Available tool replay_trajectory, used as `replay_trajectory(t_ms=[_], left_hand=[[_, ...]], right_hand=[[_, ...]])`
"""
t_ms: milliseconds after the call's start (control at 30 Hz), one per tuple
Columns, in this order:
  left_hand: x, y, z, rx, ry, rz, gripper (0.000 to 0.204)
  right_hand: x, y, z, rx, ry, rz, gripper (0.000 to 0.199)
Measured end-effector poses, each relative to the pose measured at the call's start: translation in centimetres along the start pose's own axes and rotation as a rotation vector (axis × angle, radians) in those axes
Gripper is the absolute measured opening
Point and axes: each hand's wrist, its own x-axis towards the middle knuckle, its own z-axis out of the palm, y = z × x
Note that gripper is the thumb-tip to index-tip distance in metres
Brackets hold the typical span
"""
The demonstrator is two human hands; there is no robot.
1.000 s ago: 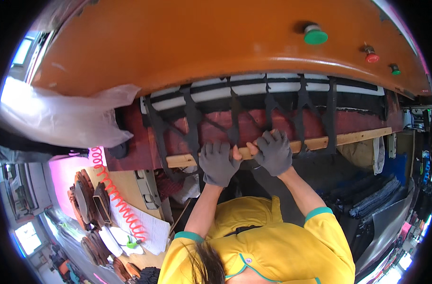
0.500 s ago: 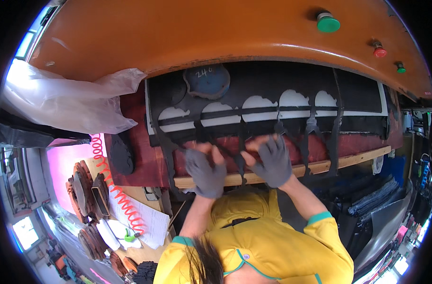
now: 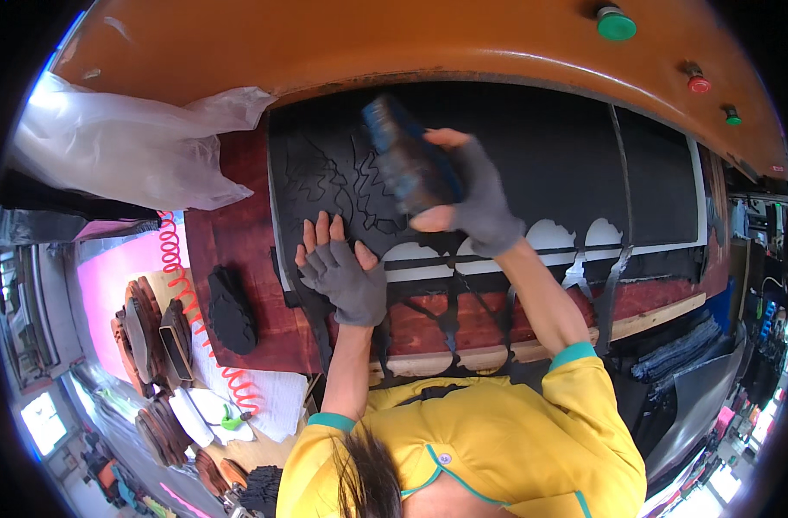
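Note:
My right hand [image 3: 489, 203], in a grey fingerless glove, grips a blue-brown cutting die [image 3: 404, 160], slightly blurred. The die is tipped up on edge above a black sheet [image 3: 558, 155]. Below and left of it, my gloved left hand [image 3: 346, 278] lies with fingers stretched out on the sheet near its front left part. Zigzag cut outlines [image 3: 372, 190] show in the sheet beside the left fingertips. Thin black offcut strips [image 3: 450, 319] hang from the sheet's front edge, between rounded gaps where white backing shows.
An orange machine beam [image 3: 394, 43] with green and red buttons overhangs the far side. The red board [image 3: 221, 259] bears a stack of black cut pieces [image 3: 232, 311]. Clear plastic sheeting [image 3: 144, 147], a coiled red hose [image 3: 187, 302] and more dies [image 3: 139, 328] are at left.
My right hand has moved up and lifted the die, which lay flat on the sheet. The left hand has moved from the hanging strips up onto the sheet. Zigzag outlines now show there.

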Motion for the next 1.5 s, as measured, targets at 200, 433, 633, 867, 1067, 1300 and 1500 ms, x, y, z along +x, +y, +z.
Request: replay_trajectory(t_ms=[200, 433, 633, 867, 1067, 1300, 1500], left_hand=[[-0.9, 0.2, -1.0, 0.008, 0.005, -0.020, 0.042], [-2.4, 3.8, -0.9, -0.120, -0.059, 0.170, 0.042], [-1.6, 4.6, 1.8, -0.051, -0.018, 0.183, 0.046], [3.9, 4.3, 5.7, 0.026, 0.069, 0.213, 0.046], [8.7, 5.1, 5.8, -0.019, 0.139, 0.228, 0.041], [2.3, 9.0, 4.5, -0.237, -0.123, 0.313, 0.040], [2.7, 8.5, 8.8, -0.122, -0.020, 0.326, 0.025]], right_hand=[[-3.1, -0.9, -4.3, -0.748, 0.077, -0.378, 0.094], [-7.1, 1.4, -4.3, -1.161, 0.247, -0.342, 0.083], [-6.8, 2.7, -5.7, -1.127, 0.192, -0.433, 0.083], [0.3, 3.4, -7.0, -1.164, 0.343, -0.593, 0.101], [6.7, -2.7, -7.0, -1.409, 0.660, -1.084, 0.128], [11.9, -11.5, -9.9, -1.520, 0.860, -1.231, 0.101], [4.4, -5.4, -11.8, -1.417, 0.479, -0.918, 0.109]])
